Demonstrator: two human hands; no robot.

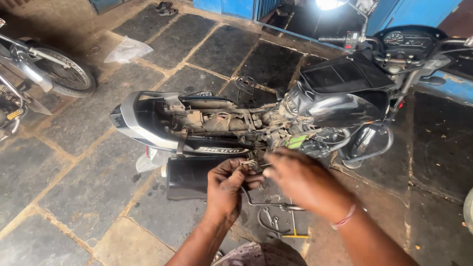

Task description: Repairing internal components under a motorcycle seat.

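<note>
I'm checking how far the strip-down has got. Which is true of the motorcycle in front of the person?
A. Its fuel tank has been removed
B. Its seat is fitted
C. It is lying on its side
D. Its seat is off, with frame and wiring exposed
D: the motorcycle stands upright with its dusty frame and wiring bare behind the fuel tank, which remains mounted, while the left hand and right hand work beside it.

stone-slab floor [74,162] carries a seatless motorcycle [256,120], loose tools [276,221], a plastic bag [127,50].
</note>
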